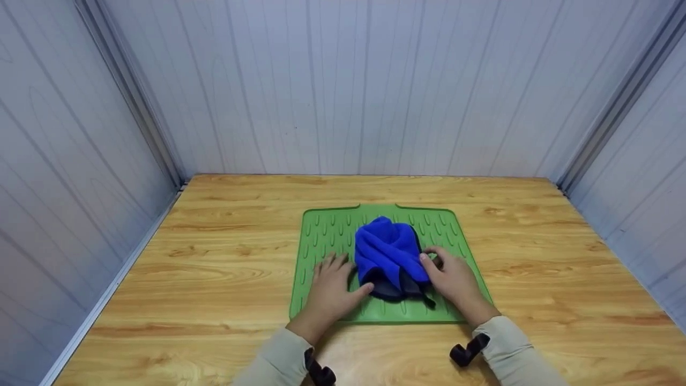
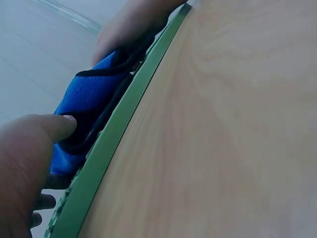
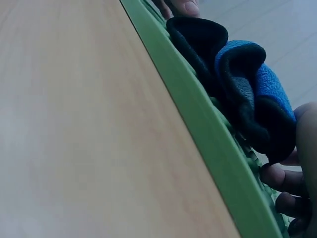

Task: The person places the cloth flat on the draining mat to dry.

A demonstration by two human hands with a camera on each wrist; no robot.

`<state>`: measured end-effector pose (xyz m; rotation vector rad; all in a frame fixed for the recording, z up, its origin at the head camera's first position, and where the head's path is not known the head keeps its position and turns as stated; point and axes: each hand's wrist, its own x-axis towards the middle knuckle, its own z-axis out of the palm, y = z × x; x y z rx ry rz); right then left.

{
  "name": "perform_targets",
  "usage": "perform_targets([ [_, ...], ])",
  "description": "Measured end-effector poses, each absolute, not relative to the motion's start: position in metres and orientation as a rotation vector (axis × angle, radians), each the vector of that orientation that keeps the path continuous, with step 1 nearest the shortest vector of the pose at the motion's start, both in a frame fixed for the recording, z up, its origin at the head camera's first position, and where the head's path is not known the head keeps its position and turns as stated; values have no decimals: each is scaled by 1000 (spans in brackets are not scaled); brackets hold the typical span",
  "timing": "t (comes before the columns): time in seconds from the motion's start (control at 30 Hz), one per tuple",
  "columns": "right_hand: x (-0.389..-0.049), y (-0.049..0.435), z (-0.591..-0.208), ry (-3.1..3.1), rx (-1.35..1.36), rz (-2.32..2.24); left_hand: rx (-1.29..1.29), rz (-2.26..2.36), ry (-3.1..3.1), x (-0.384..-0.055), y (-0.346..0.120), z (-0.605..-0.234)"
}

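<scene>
Head cam first: I've got a blue cloth (image 1: 380,246) w/ black edging, bunched in folds on a green mat (image 1: 320,230), which lies flat on the worktop (image 1: 214,268); pale panels (image 1: 337,86) stand behind. Cloth sits btwn the two hands, its long axis running approx far to near, near end slightly to the person's R. L hand (image 1: 332,292) is on its left, fingers spread and fairly straight over the mat, not curled round anything, thumb tip at the near left corner of the cloth. R hand (image 1: 455,279) is on the opp side, thumb and index bent in against the cloth's right edge; can't tell from here if they pinch it. So cloth is to the R of the L fingers, to the L of the R fingers, and I'd call the hands abt equally near. L wrist cam: thumb tip is against the folds AFAICT, the other fingers low by the mat's ridges, some hidden; R hand shows past the cloth, at the far end of this view. R wrist cam: the dark-edged folds stand up off the mat right beside the R hand, whose fingers are bent low next to the hem; grip or mere touch, can't confirm.
</scene>
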<state>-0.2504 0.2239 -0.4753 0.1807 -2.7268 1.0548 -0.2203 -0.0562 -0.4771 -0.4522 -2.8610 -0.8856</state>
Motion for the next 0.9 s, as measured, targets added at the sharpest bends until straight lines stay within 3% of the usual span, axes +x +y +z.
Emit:
perform_targets([
  [0.47,-251,223,-481,-2606,294,1125,-441,-858,-2683,-226,-51,-478],
  [0.9,-254,241,-474,-2713,107,971,-277,-810,-2686,-240,-81,-475],
])
